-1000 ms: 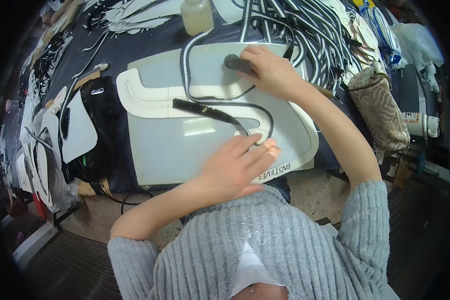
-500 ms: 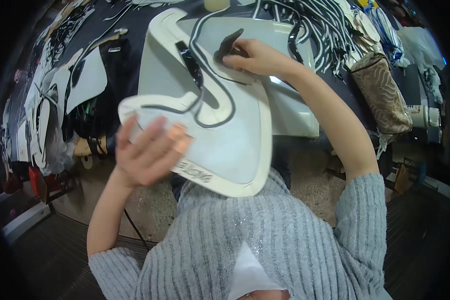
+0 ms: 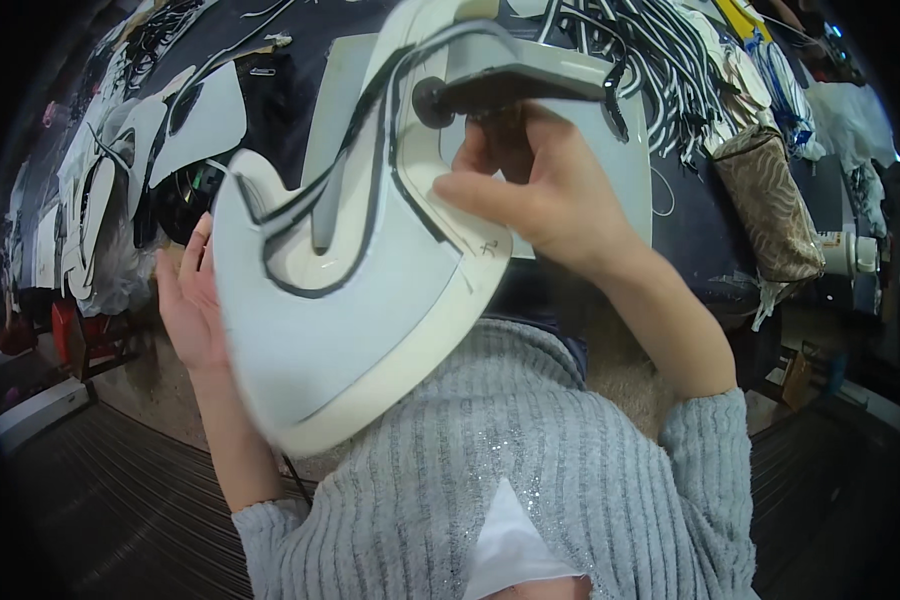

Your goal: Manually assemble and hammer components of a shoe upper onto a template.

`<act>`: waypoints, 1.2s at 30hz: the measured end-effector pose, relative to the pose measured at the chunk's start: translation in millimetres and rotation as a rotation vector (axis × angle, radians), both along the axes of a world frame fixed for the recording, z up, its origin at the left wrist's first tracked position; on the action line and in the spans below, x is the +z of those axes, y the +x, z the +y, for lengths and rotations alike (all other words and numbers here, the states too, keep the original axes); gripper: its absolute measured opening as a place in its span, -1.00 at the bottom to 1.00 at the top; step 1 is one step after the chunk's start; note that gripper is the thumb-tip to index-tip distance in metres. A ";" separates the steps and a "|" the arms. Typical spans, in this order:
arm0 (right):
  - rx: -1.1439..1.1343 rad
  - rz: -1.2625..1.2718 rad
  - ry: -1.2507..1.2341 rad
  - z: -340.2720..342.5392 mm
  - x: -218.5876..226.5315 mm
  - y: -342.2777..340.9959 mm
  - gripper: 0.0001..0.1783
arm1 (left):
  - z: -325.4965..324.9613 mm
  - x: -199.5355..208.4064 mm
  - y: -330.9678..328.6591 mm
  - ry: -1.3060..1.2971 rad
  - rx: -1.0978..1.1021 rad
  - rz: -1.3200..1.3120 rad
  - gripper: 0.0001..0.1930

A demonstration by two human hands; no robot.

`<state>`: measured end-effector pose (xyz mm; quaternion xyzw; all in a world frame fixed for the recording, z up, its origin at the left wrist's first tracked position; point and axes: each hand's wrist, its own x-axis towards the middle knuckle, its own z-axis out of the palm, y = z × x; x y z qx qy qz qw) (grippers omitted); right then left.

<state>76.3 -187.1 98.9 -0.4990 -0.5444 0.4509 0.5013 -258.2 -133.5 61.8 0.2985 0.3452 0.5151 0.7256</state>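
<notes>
In my right hand point(image 3: 545, 195) is a dark hammer point(image 3: 510, 88) with a round striking face and a long flat head; the fingers wrap its mostly hidden handle. The thumb of that hand lies over the right edge of a curved white and pale-blue panel point(image 3: 340, 355). Dark piping point(image 3: 310, 293) runs along the panel's inner curve and slot, with a loose length trailing across the top. At the panel's left edge, my left hand point(image 3: 195, 315) has its visible fingers stretched and apart, partly hidden behind the panel.
A pale board point(image 3: 615, 195) lies on the dark table beneath the panel. Bundled black-and-white strips point(image 3: 670, 85) are at the back right, near a patterned pouch point(image 3: 770, 205) and a white bottle point(image 3: 848, 253). Cut pale pieces point(image 3: 205, 125) and dark material lie on the left.
The panel has turned and tilted, its lower end swinging left. My right hand has come nearer, with the hammer swung level. My left hand has moved left, off the panel's face to its edge.
</notes>
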 end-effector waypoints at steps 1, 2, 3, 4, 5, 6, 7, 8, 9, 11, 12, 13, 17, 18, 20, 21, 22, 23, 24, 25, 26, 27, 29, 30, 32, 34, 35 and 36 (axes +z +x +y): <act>-0.002 -0.005 0.005 -4.1 1.2 -2.2 -0.70 | 1.8 0.9 -5.6 -0.097 -0.054 -0.133 -0.44; -0.011 -0.049 0.015 -8.1 1.9 -3.7 -0.72 | 4.0 -1.0 -7.9 -0.102 -0.120 -0.129 -0.54; -0.023 -0.093 0.022 -11.9 2.0 -4.3 -0.74 | 9.8 -6.9 -2.1 -0.100 -0.127 -0.135 -0.54; 0.029 -0.157 0.074 -18.1 3.8 -3.6 -0.77 | 12.2 -10.5 6.4 -0.011 -0.071 0.097 -0.57; 0.046 -0.162 0.071 -26.0 7.2 -3.8 -0.77 | 17.1 -15.8 17.3 0.071 -0.012 0.329 -0.59; -0.008 -0.086 -0.019 -35.7 11.9 -4.4 -0.78 | 29.8 -15.2 30.3 0.120 -0.056 0.408 -0.58; -0.070 -0.013 -0.104 -45.7 18.0 -1.6 -0.79 | 44.5 -8.5 44.9 0.139 -0.139 0.481 -0.58; -0.076 0.012 -0.032 -57.7 7.1 7.1 -0.72 | 62.2 -4.6 60.3 0.151 -0.265 0.497 -0.57; -0.070 0.008 -0.036 -68.3 0.5 15.1 -0.72 | 77.0 0.0 77.6 0.196 -0.338 0.534 -0.57; -0.143 -0.085 -0.174 -83.8 -7.7 32.7 -0.71 | 113.9 -7.3 106.7 0.411 -0.500 0.712 -0.55; -0.143 -0.083 -0.184 -84.2 -9.7 40.5 -0.71 | 129.8 -11.9 119.6 0.556 -0.586 0.837 -0.54; -0.177 -0.246 -0.200 -84.6 -10.7 47.8 -0.74 | 139.3 -11.8 140.7 0.724 -0.615 1.003 -0.53; -0.216 -0.622 -0.177 -76.8 -28.7 65.1 -0.82 | 141.4 -34.8 187.8 1.155 -0.305 1.289 -0.53; -0.223 -0.613 -0.188 -74.3 -31.8 67.4 -0.82 | 129.9 -34.6 193.1 1.437 -0.058 1.207 -0.54; -0.221 -0.695 -0.187 -71.5 -37.7 73.2 -0.82 | 75.5 -29.7 200.7 1.255 -0.181 1.008 -0.54; -0.214 -0.683 -0.192 -64.2 -36.1 70.9 -0.82 | 45.4 -30.8 195.5 1.142 -0.277 0.945 -0.53; -0.134 -0.740 -0.182 -52.2 -33.3 69.1 -0.82 | 27.1 -45.5 194.1 1.156 -0.271 0.948 -0.51; -0.059 -0.798 -0.171 -42.8 -32.9 69.6 -0.82 | 13.6 -46.1 193.4 1.166 -0.336 1.036 -0.53; -0.026 -0.840 -0.130 -35.0 -41.1 72.2 -0.78 | 6.9 -56.4 196.4 1.182 -0.299 1.059 -0.51; -0.025 -0.837 -0.135 -28.7 -44.8 73.1 -0.78 | 3.7 -63.1 200.1 1.198 -0.254 1.084 -0.49; 0.026 -0.926 -0.169 -23.7 -47.9 73.9 -0.77 | 0.6 -66.2 200.8 1.194 -0.261 1.082 -0.49; 0.076 -1.015 -0.205 -20.8 -50.1 75.4 -0.75 | -2.6 -66.8 201.9 1.194 -0.284 1.067 -0.48; 0.097 -1.003 -0.259 -17.6 -49.1 77.1 -0.73 | -8.3 -70.6 201.6 1.180 -0.309 1.062 -0.46; 0.083 -0.972 -0.246 -19.0 -49.2 78.7 -0.73 | -10.7 -74.4 202.3 1.043 -0.315 0.977 -0.46; 0.061 -0.935 -0.242 -18.0 -49.7 78.7 -0.73 | -6.6 -75.3 202.9 0.907 -0.332 0.889 -0.46; 0.060 -0.937 -0.240 -16.8 -50.0 79.0 -0.73 | 0.0 -71.5 205.1 0.887 -0.377 0.927 -0.60; 0.058 -0.933 -0.248 -16.4 -50.2 79.4 -0.73 | 1.9 -73.7 205.6 0.884 -0.385 0.925 -0.60; 0.058 -0.926 -0.235 -16.0 -50.3 79.7 -0.73 | 3.9 -76.5 205.2 1.088 -0.339 0.969 -0.62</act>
